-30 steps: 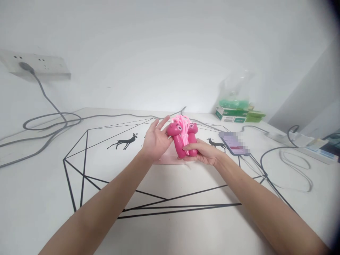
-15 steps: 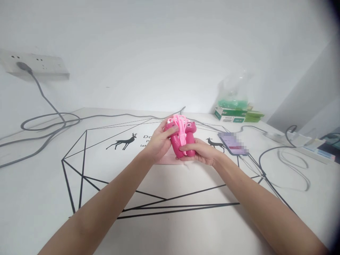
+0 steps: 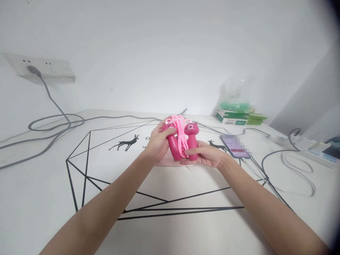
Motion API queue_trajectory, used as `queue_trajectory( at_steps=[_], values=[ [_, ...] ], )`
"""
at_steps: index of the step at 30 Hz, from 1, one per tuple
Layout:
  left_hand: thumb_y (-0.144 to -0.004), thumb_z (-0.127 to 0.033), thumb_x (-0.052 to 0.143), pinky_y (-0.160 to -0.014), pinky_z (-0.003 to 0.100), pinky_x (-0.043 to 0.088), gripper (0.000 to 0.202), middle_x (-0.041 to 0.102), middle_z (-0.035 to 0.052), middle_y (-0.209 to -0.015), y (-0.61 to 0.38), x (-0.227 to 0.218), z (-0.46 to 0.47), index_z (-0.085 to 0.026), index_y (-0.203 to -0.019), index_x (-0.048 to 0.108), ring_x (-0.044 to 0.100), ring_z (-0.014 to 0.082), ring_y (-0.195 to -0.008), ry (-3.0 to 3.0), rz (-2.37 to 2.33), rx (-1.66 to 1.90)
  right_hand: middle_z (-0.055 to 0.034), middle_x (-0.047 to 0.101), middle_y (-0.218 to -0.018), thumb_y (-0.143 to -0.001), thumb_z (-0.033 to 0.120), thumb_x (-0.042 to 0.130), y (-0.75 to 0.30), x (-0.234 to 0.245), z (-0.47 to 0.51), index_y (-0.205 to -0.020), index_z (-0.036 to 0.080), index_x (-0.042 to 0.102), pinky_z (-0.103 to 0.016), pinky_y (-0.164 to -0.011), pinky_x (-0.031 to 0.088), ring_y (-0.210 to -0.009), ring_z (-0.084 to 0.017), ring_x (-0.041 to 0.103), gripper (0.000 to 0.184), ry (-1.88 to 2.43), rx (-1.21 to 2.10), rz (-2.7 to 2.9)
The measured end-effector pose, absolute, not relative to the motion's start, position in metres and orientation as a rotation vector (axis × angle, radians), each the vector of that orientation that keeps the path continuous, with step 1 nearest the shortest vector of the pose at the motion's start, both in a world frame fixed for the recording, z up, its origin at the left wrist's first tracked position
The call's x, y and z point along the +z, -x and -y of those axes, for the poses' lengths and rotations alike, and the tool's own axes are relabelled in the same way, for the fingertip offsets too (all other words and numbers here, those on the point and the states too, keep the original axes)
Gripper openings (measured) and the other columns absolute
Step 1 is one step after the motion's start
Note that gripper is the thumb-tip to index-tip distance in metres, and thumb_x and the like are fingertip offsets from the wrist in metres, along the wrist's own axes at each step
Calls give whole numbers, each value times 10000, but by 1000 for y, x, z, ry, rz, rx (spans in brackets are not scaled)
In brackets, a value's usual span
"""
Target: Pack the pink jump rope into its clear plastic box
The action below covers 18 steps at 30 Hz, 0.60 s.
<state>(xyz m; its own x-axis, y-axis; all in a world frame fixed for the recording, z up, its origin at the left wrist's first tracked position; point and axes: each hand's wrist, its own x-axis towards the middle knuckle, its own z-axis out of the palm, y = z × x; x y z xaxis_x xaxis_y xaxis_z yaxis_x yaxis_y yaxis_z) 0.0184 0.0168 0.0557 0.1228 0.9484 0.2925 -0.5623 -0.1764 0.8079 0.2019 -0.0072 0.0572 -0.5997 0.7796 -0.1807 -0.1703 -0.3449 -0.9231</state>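
A jump rope [image 3: 181, 136] is held up in both hands over the table's middle. Its two dark pink handles have animal-shaped heads, and the light pink cord is bundled between them with a tie around its middle. My left hand [image 3: 158, 142] is closed on the left handle, thumb across its head. Around the lower end of the right handle [image 3: 193, 136] is my right hand [image 3: 205, 154], its thumb against the cord's lower loops. Below the rope, a flat pale pink piece [image 3: 168, 162] shows partly; the hands hide the rest.
A phone [image 3: 235, 146] with a lit screen lies right of my hands. Boxes [image 3: 233, 116] and a clear bag with green contents [image 3: 235, 101] stand at the back right. Grey cables [image 3: 57, 124] run from the wall socket [image 3: 60, 69]; more cables lie at right.
The two handles have spread slightly apart at the top, and more of the cord shows between them. Both hands keep their hold. The whole view has shifted a little.
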Motion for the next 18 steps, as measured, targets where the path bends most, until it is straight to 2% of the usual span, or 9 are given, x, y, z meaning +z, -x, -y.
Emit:
queue_trajectory(
  at_steps=[5,12,18],
  values=[
    [-784,-100,675,-910,283,542,388,683,48,-1099,-16,61,-15,-209,-1155,643,660,164,-989,-1050,-473,1387,-119,706,-1155,-710,143,821,-210,58,6,-1147,133,652,-405,-930,585,-1053,-260,693,469,795,2061,1328],
    [-787,-96,675,-922,296,544,417,672,55,-1144,-13,61,-16,-206,-1186,628,646,182,-1048,-1042,-474,1376,-104,711,-1129,-693,137,828,-211,56,3,-1113,136,672,-426,-971,558,-1064,-261,685,448,788,2048,1367],
    [-778,-91,695,-937,304,528,449,677,33,-1117,-21,50,-16,-247,-1193,623,643,171,-1034,-1044,-455,1447,-89,730,-1009,-689,162,835,-203,55,5,-1020,140,690,-381,-895,606,-928,-221,710,362,836,1944,1368]
  ],
)
